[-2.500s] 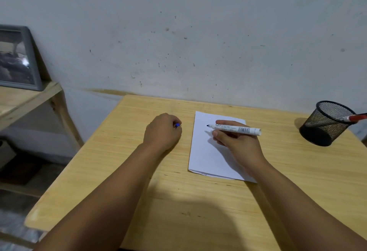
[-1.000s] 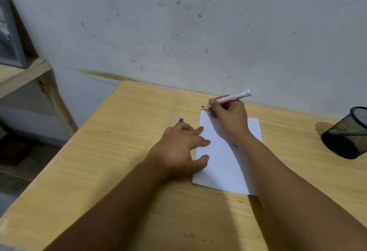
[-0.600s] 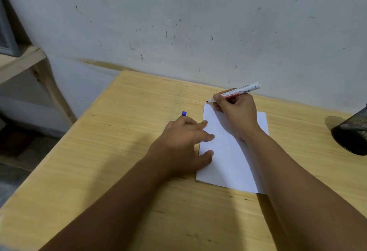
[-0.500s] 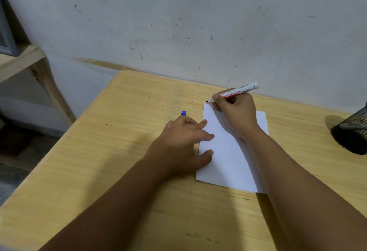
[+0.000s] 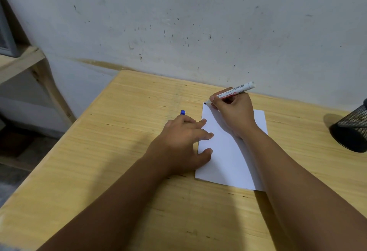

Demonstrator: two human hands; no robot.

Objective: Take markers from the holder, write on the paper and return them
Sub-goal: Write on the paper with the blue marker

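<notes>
A white sheet of paper (image 5: 228, 157) lies on the wooden table (image 5: 119, 141). My right hand (image 5: 232, 113) grips an uncapped white marker (image 5: 236, 90), its dark tip touching the paper's far left corner. My left hand (image 5: 182, 143) rests on the table with thumb and fingertips pressing the paper's left edge. A blue marker cap (image 5: 183, 112) pokes out between its fingers. The black mesh holder (image 5: 351, 129) stands at the right edge of the view, partly cut off.
A stained grey wall (image 5: 198, 22) rises right behind the table. To the left stands a wooden shelf (image 5: 21, 62) with a framed object, mostly out of view. The floor shows beyond the table's left edge.
My right hand has moved the marker from mid-paper to the paper's far left corner. My left hand has shifted right and spread onto the paper's edge. The view has turned left.
</notes>
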